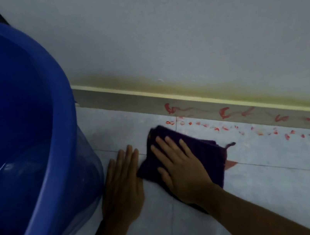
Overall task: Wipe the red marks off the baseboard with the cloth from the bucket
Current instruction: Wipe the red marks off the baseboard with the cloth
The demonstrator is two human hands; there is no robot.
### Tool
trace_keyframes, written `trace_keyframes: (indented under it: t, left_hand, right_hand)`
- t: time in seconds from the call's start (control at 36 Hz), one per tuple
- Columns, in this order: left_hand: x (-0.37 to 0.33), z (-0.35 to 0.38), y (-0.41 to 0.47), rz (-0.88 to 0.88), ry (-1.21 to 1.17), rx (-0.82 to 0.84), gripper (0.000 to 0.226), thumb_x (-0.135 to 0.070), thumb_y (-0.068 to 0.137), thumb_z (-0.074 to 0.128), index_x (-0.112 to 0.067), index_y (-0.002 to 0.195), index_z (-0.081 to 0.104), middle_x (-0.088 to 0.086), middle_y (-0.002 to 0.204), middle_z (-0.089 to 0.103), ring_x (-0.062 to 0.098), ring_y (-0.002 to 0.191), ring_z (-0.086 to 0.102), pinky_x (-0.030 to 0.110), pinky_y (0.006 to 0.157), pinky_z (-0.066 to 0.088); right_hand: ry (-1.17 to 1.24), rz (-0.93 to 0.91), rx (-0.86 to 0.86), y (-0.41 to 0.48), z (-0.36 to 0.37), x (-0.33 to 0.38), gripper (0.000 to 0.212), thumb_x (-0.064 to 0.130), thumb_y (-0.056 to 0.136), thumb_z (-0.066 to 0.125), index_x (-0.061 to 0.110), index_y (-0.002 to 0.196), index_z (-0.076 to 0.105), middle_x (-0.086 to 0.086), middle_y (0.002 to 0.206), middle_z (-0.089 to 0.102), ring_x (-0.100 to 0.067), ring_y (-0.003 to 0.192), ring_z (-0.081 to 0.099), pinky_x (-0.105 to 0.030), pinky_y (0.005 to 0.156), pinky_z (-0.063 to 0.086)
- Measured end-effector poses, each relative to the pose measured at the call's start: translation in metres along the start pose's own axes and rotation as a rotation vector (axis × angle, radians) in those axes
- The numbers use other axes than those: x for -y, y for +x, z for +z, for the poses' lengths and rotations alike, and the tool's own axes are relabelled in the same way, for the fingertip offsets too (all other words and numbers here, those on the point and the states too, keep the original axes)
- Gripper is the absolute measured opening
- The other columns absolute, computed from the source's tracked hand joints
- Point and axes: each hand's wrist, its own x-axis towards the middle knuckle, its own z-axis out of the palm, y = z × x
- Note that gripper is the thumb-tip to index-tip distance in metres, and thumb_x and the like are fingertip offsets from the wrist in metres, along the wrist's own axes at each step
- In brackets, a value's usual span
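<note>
On the near floor, the right hand is pressing flat, ungripped, on the purple cloth; the left hand is lying open. Dragging it could be smearing floor red onto the baseboard.

Indoor room corner, likely a home: glossy pale tiled floor, painted white wall, baseboard with yellowish staining, blue plastic bucket.
</note>
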Motion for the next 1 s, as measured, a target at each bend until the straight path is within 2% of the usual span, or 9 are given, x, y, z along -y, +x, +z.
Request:
trace_keyframes:
  t: [0.19, 0.28, 0.33, 0.5, 0.58, 0.67, 0.72, 0.89, 1.0]
  left_hand:
    - [-0.026, 0.000, 0.026, -0.084, 0.034, -0.005, 0.059, -0.027, 0.102, 0.029, -0.005, 0.155, 0.040, 0.014, 0.169, 0.029, 0.029, 0.157, 0.026, 0.050, 0.126, 0.015]
    - [-0.033, 0.002, 0.038, -0.097, -0.006, 0.015, 0.058, -0.029, 0.104, 0.028, -0.004, 0.154, 0.043, 0.016, 0.168, 0.030, 0.029, 0.158, 0.026, 0.054, 0.128, 0.022]
    - [-0.036, 0.003, 0.041, -0.096, 0.015, 0.031, 0.061, -0.035, 0.105, 0.026, -0.004, 0.157, 0.037, 0.016, 0.169, 0.028, 0.029, 0.158, 0.026, 0.057, 0.127, 0.026]
    - [-0.034, 0.003, 0.038, -0.100, -0.005, 0.033, 0.066, -0.044, 0.106, 0.019, -0.012, 0.164, 0.019, 0.010, 0.174, 0.013, 0.026, 0.162, 0.010, 0.054, 0.131, 0.015]
    - [-0.036, 0.003, 0.038, -0.101, -0.014, 0.036, 0.068, -0.045, 0.106, 0.013, -0.011, 0.165, 0.017, 0.010, 0.175, 0.012, 0.026, 0.162, 0.010, 0.054, 0.131, 0.016]
    - [-0.038, 0.003, 0.039, -0.098, -0.018, 0.022, 0.068, -0.046, 0.107, 0.009, -0.010, 0.165, 0.017, 0.011, 0.174, 0.012, 0.027, 0.162, 0.011, 0.054, 0.131, 0.017]
    - [-0.037, 0.004, 0.039, -0.096, -0.019, 0.021, 0.068, -0.045, 0.107, 0.010, -0.011, 0.165, 0.015, 0.011, 0.175, 0.011, 0.026, 0.162, 0.010, 0.054, 0.131, 0.016]
    - [-0.037, 0.002, 0.042, -0.086, 0.029, 0.049, 0.068, -0.042, 0.107, 0.011, -0.004, 0.163, 0.020, 0.015, 0.173, 0.017, 0.030, 0.160, 0.019, 0.056, 0.129, 0.021]
    - [-0.035, 0.002, 0.042, -0.080, 0.047, 0.059, 0.068, -0.041, 0.107, 0.009, -0.002, 0.161, 0.021, 0.017, 0.172, 0.020, 0.031, 0.160, 0.021, 0.056, 0.128, 0.023]
  right_hand:
    - [0.032, 0.089, -0.064, 0.051, -0.011, -0.003, 0.061, 0.045, 0.106, 0.022, 0.022, 0.162, 0.013, -0.004, 0.170, 0.009, -0.021, 0.157, -0.001, -0.045, 0.127, -0.001]
    - [0.089, 0.140, -0.113, 0.048, -0.015, -0.004, 0.059, 0.041, 0.106, 0.025, 0.021, 0.161, 0.020, -0.004, 0.169, 0.016, -0.020, 0.157, 0.007, -0.042, 0.127, 0.001]
    - [0.132, 0.228, -0.152, 0.039, -0.018, -0.014, 0.057, 0.039, 0.106, 0.028, 0.020, 0.160, 0.025, -0.003, 0.168, 0.021, -0.020, 0.156, 0.012, -0.041, 0.128, 0.004]
    - [0.137, 0.595, -0.257, -0.038, -0.021, -0.078, 0.057, 0.036, 0.101, 0.032, 0.019, 0.155, 0.033, -0.005, 0.162, 0.034, -0.022, 0.152, 0.024, -0.047, 0.126, 0.016]
    - [0.133, 0.805, -0.329, -0.064, -0.023, -0.105, 0.060, 0.036, 0.099, 0.030, 0.013, 0.154, 0.033, -0.011, 0.162, 0.033, -0.030, 0.151, 0.026, -0.052, 0.125, 0.019]
    - [0.157, 0.870, -0.359, -0.059, -0.022, -0.098, 0.064, 0.034, 0.098, 0.030, 0.010, 0.156, 0.029, -0.012, 0.164, 0.028, -0.030, 0.153, 0.020, -0.052, 0.126, 0.014]
    - [0.164, 0.791, -0.333, -0.046, -0.019, -0.076, 0.064, 0.035, 0.099, 0.031, 0.013, 0.158, 0.025, -0.009, 0.167, 0.022, -0.026, 0.155, 0.014, -0.050, 0.127, 0.010]
    - [0.185, 0.290, -0.201, 0.037, -0.022, -0.009, 0.061, 0.035, 0.101, 0.037, 0.021, 0.159, 0.026, -0.001, 0.168, 0.022, -0.018, 0.156, 0.010, -0.043, 0.128, 0.002]
    - [0.145, 0.152, -0.155, 0.048, -0.023, -0.016, 0.057, 0.037, 0.104, 0.032, 0.022, 0.159, 0.027, 0.000, 0.167, 0.024, -0.017, 0.156, 0.012, -0.042, 0.128, 0.003]
